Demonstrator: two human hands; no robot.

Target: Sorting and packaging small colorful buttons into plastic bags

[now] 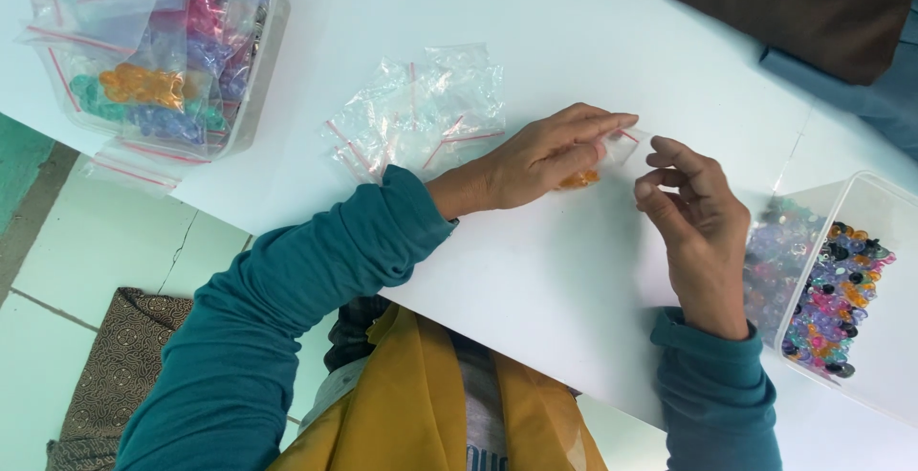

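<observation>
Hands on small zip bag, white table.

Left hand [550, 155]: mine, laid flat, fingers together, pressing a small clear zip bag [612, 151] of orange beads [579, 180] onto the white table [535, 270]. Right hand [696, 218]: mine, just right of the bag, fingers curled with thumb and forefinger pinched near the bag's red-striped edge; whether they grip it, I cannot tell. Left of the bag: a loose heap of empty zip bags [421, 108]. Far left of the bag: a clear tub [251, 108] of filled bead bags. Right of the bag: an open container [865, 375] of mixed coloured beads [832, 294], near my right wrist.
</observation>
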